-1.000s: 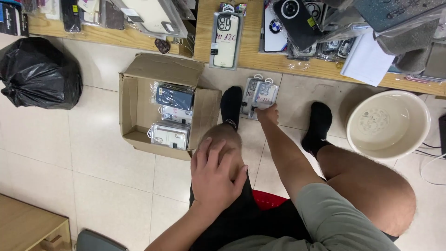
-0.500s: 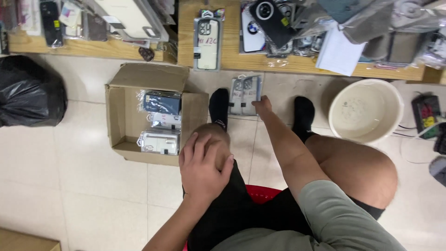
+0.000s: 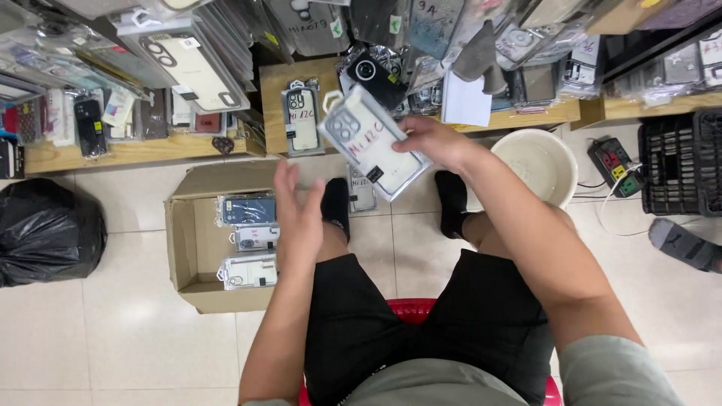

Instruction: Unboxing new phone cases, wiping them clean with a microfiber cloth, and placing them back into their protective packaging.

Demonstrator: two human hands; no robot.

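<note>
Our right hand (image 3: 436, 143) clamps one edge of the packaged phone case (image 3: 374, 143) held in mid-air above the floor, our left hand (image 3: 297, 214) spread open and apart below-left near the cardboard box (image 3: 197, 293), so we judge the slick wrapper could slip from that one-sided hold.

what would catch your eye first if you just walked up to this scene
First the clear plastic packet with a pale phone case, held up at centre by the right hand, with the open left hand just below it. Next, the brown cardboard box on the tiled floor at left, holding three more packaged cases, and the wooden shelves crammed with packets along the top.
</note>
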